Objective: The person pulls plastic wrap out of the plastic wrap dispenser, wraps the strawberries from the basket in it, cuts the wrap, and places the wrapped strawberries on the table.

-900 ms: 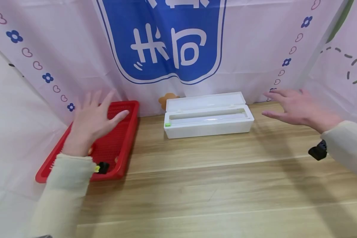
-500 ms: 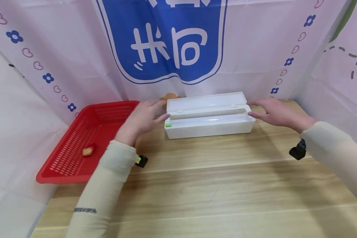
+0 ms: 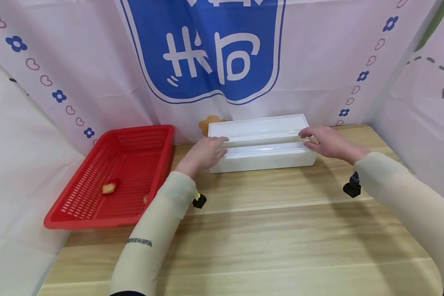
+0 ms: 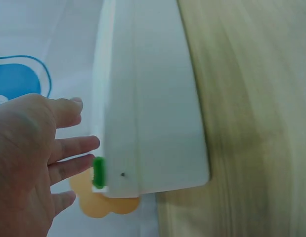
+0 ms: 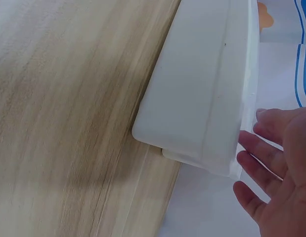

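A long white plastic box (image 3: pixel 262 161) stands at the back of the table, its hinged lid (image 3: pixel 259 126) raised behind it. Inside lies a pale, glossy roll (image 3: pixel 262 149). My left hand (image 3: pixel 203 154) is over the box's left end, thumb and fingers spread apart and loosely bent. In the left wrist view its fingertips are right by a green tab (image 4: pixel 99 173) on the rim. Over the right end, my right hand (image 3: pixel 327 142) has its fingers loosely bent. The right wrist view shows those fingertips (image 5: pixel 245 138) at the box's upper edge.
A red perforated plastic basket (image 3: pixel 164 160) stands at the left, with a small yellowish-brown item (image 3: pixel 109 187) in it. A printed cloth (image 3: pixel 311 61) hangs behind the box. The wooden table (image 3: pixel 274 238) extends in front.
My left hand has moved right, from above the red basket to the box's left end. My right hand has moved left to its right end. The box stays put.
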The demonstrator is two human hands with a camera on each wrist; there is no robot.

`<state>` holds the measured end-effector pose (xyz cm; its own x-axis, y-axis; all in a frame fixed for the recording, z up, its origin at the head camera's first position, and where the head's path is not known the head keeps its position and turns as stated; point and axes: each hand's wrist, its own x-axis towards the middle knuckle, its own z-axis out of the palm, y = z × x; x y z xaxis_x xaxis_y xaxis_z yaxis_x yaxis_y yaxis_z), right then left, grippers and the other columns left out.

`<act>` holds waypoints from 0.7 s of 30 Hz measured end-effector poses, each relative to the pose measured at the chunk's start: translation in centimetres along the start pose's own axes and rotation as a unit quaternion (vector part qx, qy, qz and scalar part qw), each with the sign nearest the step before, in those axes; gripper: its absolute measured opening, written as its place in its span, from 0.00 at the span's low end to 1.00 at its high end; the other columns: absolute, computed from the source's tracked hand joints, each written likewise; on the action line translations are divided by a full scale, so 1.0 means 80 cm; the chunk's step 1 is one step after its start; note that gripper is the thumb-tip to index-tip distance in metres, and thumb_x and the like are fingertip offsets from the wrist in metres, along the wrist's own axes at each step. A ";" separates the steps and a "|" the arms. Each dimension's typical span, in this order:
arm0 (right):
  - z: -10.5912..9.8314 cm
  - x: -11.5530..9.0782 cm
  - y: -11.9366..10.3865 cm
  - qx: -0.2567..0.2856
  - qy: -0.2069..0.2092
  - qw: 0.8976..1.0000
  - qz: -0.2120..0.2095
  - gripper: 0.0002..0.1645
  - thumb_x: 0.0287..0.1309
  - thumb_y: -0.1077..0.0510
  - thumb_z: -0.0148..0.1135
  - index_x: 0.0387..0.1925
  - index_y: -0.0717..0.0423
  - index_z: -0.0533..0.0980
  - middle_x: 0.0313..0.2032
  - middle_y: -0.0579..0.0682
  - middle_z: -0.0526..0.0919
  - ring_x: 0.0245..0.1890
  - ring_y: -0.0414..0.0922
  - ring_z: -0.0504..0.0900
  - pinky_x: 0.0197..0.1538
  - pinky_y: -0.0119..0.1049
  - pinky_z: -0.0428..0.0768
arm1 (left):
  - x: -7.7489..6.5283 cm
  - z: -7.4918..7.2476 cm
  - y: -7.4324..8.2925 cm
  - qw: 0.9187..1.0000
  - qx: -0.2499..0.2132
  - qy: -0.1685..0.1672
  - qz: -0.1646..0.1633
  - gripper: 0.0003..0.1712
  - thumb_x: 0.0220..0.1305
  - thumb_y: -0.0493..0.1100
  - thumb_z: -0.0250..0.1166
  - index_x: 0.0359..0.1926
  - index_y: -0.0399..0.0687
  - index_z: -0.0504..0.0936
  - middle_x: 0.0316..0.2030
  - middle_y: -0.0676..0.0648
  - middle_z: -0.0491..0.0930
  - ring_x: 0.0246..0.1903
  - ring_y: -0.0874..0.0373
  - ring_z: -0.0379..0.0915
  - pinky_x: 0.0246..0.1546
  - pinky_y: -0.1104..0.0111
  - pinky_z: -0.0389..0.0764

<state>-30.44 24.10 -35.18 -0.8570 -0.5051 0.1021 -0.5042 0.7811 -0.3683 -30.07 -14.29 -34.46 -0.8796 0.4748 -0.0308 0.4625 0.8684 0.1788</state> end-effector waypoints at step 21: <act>0.002 0.013 0.000 -0.063 -0.023 0.998 -0.014 0.17 0.59 0.61 0.60 0.50 0.61 0.78 0.47 0.58 0.83 0.50 0.57 0.76 0.55 0.56 0.72 | 0.006 0.010 0.006 0.999 0.025 -0.020 -0.019 0.28 0.72 0.52 0.49 0.70 0.54 0.62 0.61 0.48 0.74 0.58 0.54 0.69 0.71 0.56 0.59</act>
<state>-31.33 23.51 -35.26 -0.8384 -0.5409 0.0670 -0.5391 0.8050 -0.2475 -30.13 -13.51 -35.17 -0.8923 0.4452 -0.0752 0.4342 0.8918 0.1273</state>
